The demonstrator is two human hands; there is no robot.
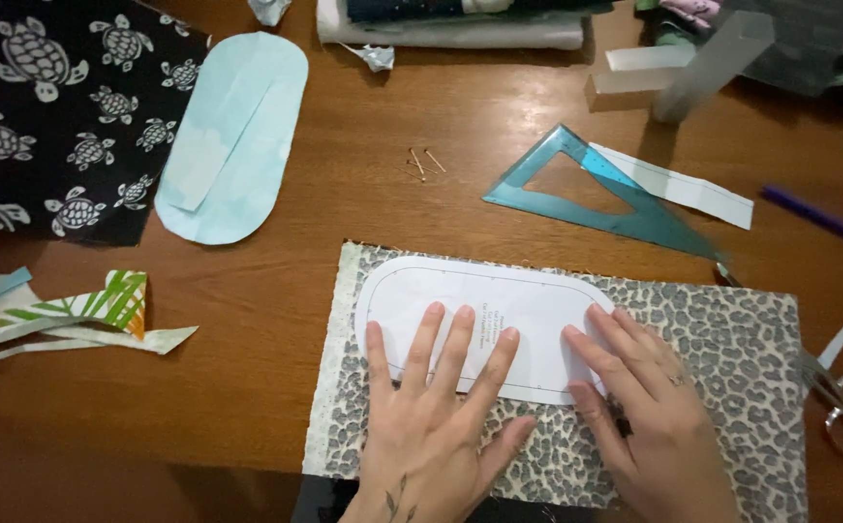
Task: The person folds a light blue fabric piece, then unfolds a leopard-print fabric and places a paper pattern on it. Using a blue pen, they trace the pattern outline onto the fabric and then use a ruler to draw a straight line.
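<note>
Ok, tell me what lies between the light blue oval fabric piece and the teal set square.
In the head view, two pins lie on the bare wooden table between the light blue oval fabric piece and the teal set square.

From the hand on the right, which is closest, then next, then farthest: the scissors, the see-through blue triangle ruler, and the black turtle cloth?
Measured from the right hand in the head view:
1. Scissors, just to its right, at the table's right edge.
2. Blue triangle ruler, up above the hand, past the leopard-print fabric.
3. Black turtle cloth, far away in the top left corner.
</note>
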